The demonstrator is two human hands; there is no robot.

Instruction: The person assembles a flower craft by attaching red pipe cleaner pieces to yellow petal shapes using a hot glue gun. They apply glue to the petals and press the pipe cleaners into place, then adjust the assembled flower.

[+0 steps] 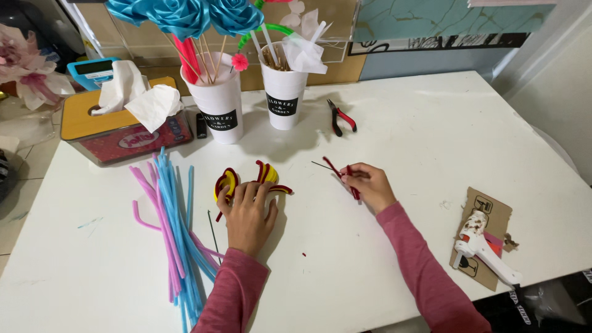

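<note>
My left hand [248, 213] lies flat on the white table [431, 129], fingers spread over curved red-and-yellow pipe-cleaner petals [229, 180]. More of these petals [269, 176] poke out past its fingertips. My right hand [369, 185] pinches a bent red pipe cleaner [333, 168] with a thin dark wire sticking out to the left. Both arms wear pink sleeves.
A pile of blue and pink pipe cleaners [171, 228] lies to the left. At the back stand two white cups [217, 102] with blue fabric roses and sticks, a tissue box [117, 126] and red-handled pliers [340, 116]. A white glue gun [484, 248] rests on cardboard at right.
</note>
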